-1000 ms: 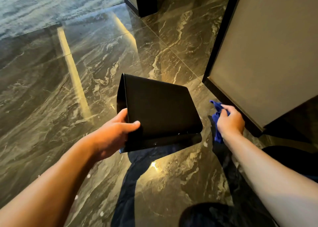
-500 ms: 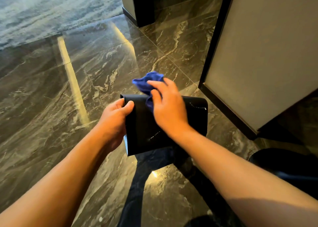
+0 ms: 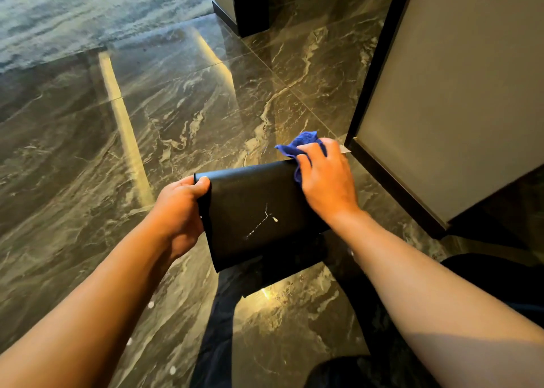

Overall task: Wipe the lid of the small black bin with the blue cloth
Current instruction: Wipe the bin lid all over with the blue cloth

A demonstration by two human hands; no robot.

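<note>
The small black bin (image 3: pixel 253 208) is held off the dark marble floor, its flat black face turned toward me with a pale streak and a drip mark on it. My left hand (image 3: pixel 179 211) grips the bin's upper left corner, thumb over the top edge. My right hand (image 3: pixel 326 178) presses the blue cloth (image 3: pixel 297 146) onto the bin's upper right corner. Most of the cloth is hidden under the fingers; a bunched end sticks out past the top edge.
Glossy dark marble floor (image 3: pixel 176 117) stretches ahead and to the left. A beige panel with a black base (image 3: pixel 441 93) stands close on the right. A dark pillar base (image 3: pixel 247 8) is at the far top. My dark-clothed legs (image 3: pixel 368 370) are below the bin.
The right hand with the cloth has slid from the top middle of the bin to its right corner. One second ago that hand was off the bin, to its right.
</note>
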